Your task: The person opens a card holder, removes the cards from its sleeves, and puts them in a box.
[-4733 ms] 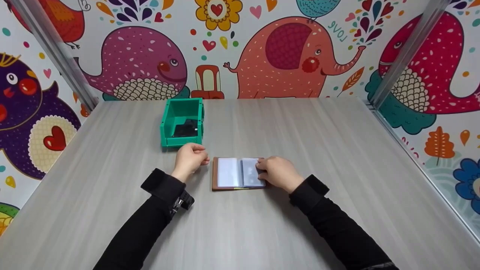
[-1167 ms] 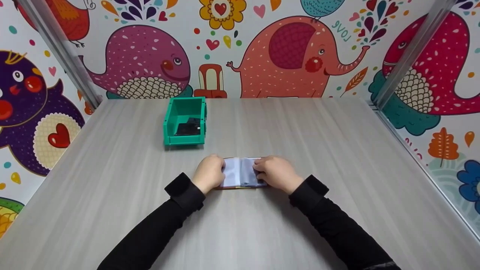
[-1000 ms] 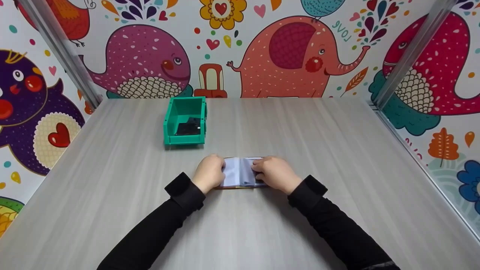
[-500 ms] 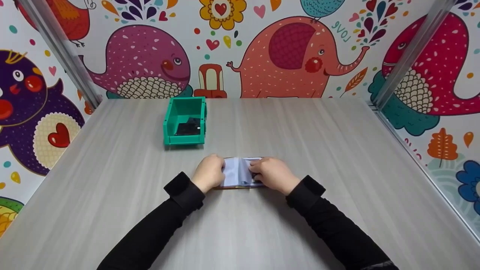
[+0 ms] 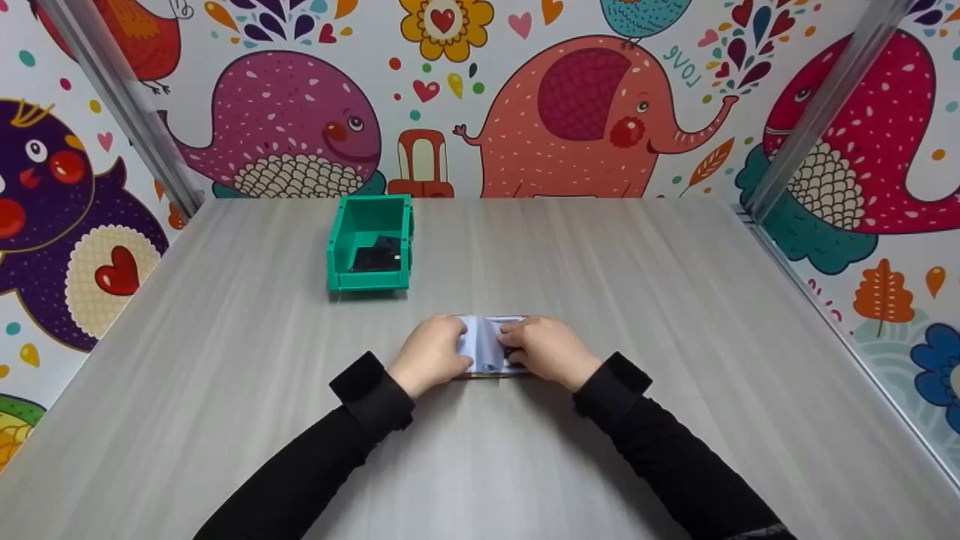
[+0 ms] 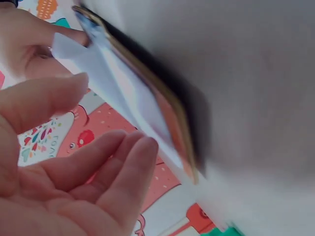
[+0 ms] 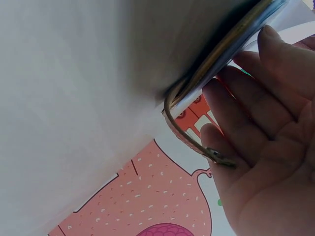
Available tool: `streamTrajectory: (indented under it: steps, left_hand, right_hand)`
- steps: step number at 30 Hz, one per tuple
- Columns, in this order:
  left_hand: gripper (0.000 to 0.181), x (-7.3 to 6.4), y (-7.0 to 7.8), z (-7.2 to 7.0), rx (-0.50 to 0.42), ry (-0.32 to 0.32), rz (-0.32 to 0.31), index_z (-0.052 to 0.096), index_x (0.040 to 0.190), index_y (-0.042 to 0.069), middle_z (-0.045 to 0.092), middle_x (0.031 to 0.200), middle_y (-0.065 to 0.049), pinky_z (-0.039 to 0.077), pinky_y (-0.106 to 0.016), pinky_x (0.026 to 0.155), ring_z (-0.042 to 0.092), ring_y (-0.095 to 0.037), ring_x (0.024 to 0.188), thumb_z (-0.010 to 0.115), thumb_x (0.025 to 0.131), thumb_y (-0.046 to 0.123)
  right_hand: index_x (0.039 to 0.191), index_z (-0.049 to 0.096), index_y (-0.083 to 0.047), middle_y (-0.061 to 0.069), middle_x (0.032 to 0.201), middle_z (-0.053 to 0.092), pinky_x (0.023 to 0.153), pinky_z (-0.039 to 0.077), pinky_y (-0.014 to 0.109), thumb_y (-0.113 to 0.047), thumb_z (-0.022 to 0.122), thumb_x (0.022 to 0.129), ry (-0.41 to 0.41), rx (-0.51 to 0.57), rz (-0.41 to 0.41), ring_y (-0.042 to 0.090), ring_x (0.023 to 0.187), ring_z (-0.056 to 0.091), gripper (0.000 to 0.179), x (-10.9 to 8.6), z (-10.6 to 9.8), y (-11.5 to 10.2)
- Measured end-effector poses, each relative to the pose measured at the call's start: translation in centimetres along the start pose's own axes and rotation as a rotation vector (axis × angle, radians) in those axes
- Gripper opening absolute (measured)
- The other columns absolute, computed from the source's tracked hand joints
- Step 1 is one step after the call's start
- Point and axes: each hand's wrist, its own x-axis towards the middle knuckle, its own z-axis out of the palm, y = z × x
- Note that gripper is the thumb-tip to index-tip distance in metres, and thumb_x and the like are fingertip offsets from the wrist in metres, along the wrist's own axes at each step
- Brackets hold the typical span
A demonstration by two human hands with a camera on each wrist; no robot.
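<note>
A card holder with a brown cover and translucent sleeve pages (image 5: 487,354) lies open on the table, between my two hands. My right hand (image 5: 555,351) is at its right half, thumb and fingers pinching a sleeve page that bows upward toward the middle. In the right wrist view, the holder's closure strap (image 7: 184,135) sticks out and touches the lower fingers. My left hand (image 5: 431,356) is at the left half; the left wrist view shows its thumb and fingers spread apart, fingertips (image 6: 147,145) close to the pages. Something dark shows under the lifted page.
Beyond the left hand stands a green plastic bin (image 5: 367,281) holding flat black items (image 5: 376,256). Printed wall panels (image 5: 510,172) enclose the back and sides of the grey table (image 5: 645,262), with metal posts at the corners.
My left hand came from beside the bin to the holder's left edge, then loosened and shifted inward. My right hand moved slightly left, bending the sleeve page up and over from the right side.
</note>
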Motion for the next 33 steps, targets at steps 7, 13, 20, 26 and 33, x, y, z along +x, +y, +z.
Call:
streamTrajectory:
  steps: [7, 13, 20, 26, 33]
  left_hand:
    - [0.025, 0.0, 0.7, 0.5, -0.042, -0.022, 0.051, 0.059, 0.077, -0.004, 0.049, 0.069, -0.001, 0.041, -0.038, 0.066, 0.044, -0.019, 0.066, 0.080, 0.068, 0.007]
    - [0.028, 0.1, 1.2, 0.9, -0.056, -0.047, 0.026, 0.061, 0.088, -0.005, 0.059, 0.080, -0.010, 0.045, -0.042, 0.072, 0.050, -0.023, 0.074, 0.079, 0.070, 0.006]
    - [0.031, 0.2, 1.5, 1.5, 0.017, -0.042, 0.030, 0.061, 0.092, -0.007, 0.060, 0.084, -0.015, 0.046, -0.045, 0.074, 0.054, -0.029, 0.079, 0.079, 0.070, 0.005]
    - [0.028, 0.3, 1.8, 1.9, 0.051, -0.028, 0.034, 0.062, 0.092, -0.006, 0.060, 0.086, -0.015, 0.047, -0.043, 0.072, 0.055, -0.029, 0.080, 0.078, 0.071, 0.004]
    - [0.033, 0.3, 2.2, 2.0, 0.086, -0.030, -0.002, 0.063, 0.099, -0.010, 0.058, 0.094, -0.019, 0.048, -0.044, 0.077, 0.059, -0.035, 0.087, 0.079, 0.074, 0.005]
  right_hand:
    - [0.096, 0.076, -0.007, 0.005, 0.107, 0.073, 0.077, 0.054, 0.040, 0.000, 0.078, 0.075, 0.009, 0.005, -0.013, 0.027, 0.094, 0.068, 0.022, 0.1, 0.1, 0.1]
    - [0.091, 0.074, -0.008, 0.002, 0.099, 0.072, 0.073, 0.053, 0.040, 0.000, 0.078, 0.075, 0.007, 0.005, -0.018, 0.025, 0.087, 0.067, 0.018, 0.1, 0.1, 0.1]
    - [0.089, 0.073, -0.009, 0.001, 0.099, 0.072, 0.072, 0.053, 0.040, -0.001, 0.077, 0.075, 0.004, 0.013, -0.015, 0.025, 0.087, 0.067, 0.016, 0.1, 0.1, 0.0]
    - [0.096, 0.076, -0.009, 0.005, 0.109, 0.072, 0.078, 0.054, 0.041, 0.001, 0.077, 0.077, -0.002, 0.015, -0.005, 0.027, 0.097, 0.068, 0.022, 0.0, 0.1, 0.1]
    - [0.098, 0.077, -0.007, 0.006, 0.108, 0.073, 0.077, 0.054, 0.041, 0.001, 0.079, 0.074, 0.014, 0.006, -0.015, 0.027, 0.094, 0.068, 0.025, 0.0, 0.2, 0.1]
